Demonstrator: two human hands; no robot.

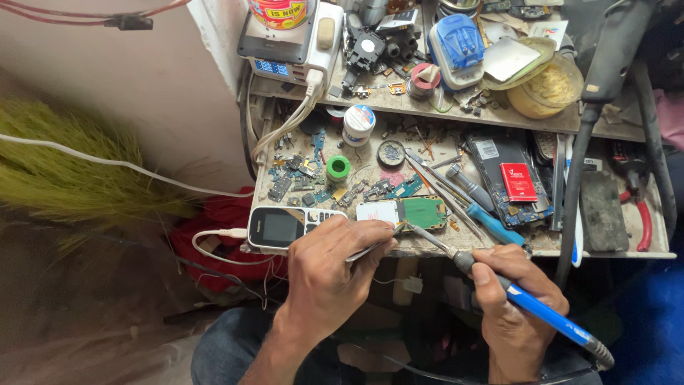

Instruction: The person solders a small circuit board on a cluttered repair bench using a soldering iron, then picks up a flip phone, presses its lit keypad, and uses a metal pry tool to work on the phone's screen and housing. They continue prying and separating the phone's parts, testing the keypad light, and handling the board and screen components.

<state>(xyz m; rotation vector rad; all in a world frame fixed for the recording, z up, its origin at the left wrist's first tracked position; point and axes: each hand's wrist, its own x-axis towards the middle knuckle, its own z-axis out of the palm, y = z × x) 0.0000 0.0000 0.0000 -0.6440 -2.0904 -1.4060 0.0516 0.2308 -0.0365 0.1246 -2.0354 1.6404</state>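
At the near edge of the cluttered, dusty workbench lies a small green circuit board with a white panel on its left end, and both my hands meet over it. My left hand is clenched around thin metal tweezers, pinched between thumb and fingers, their tips reaching toward the board's near edge. My right hand grips a blue-handled soldering iron, fingers wrapped round the handle, thumb pressed near the metal collar; its slim metal tip points up and left, meeting the board close to the tweezer tips. I cannot tell whether either tip actually touches the board.

Just left of the board, a white and black keypad phone lies flat with a white cable plugged into its left end. Farther back sit a small green ring-shaped spool and a round white tub. To the right lie a blue-handled screwdriver and an opened phone with a red battery. Red-handled pliers rest at the far right.
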